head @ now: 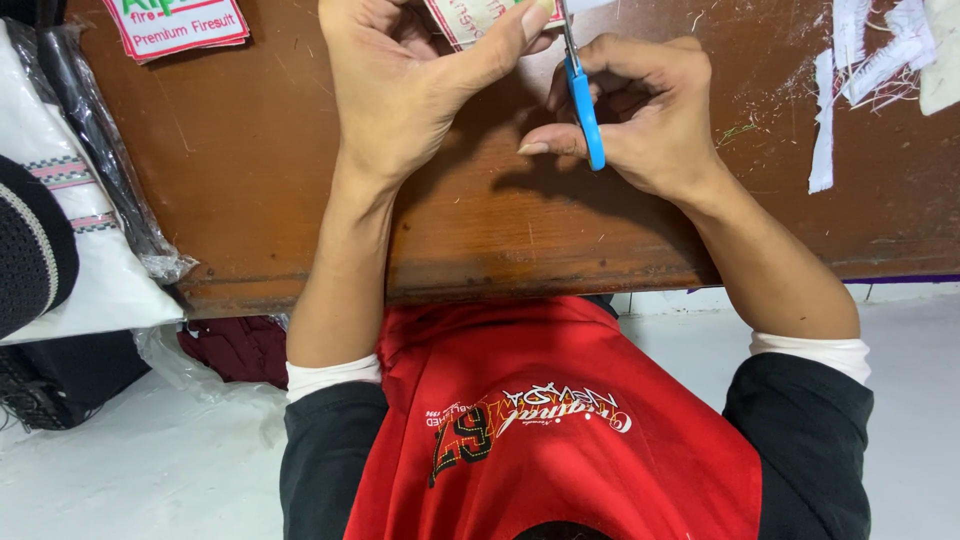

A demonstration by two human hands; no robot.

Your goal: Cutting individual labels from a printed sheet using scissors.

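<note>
- Worktop: brown wood, scratched; its near edge runs just above my red shirt, and both my forearms cross that edge.
- White bundle in clear wrap: overhangs the worktop's left end, well apart from my hands.
- Left hand: my grip pinches the white label with red border between thumb and fingers, at the far edge of view; most of the label is cut off by the frame.
- Right hand: my grip is closed around the blue-handled scissors, blades pointing away from me and meeting the label just beside my left thumb.
- Stack of like labels: far left, untouched.
- White offcut strips: scattered at far right.
- Step, as I judge it: trimming the label's border. The cut seems to call for turning the label against the blades.
- Open room: bare wood lies between my wrists and toward either side.
</note>
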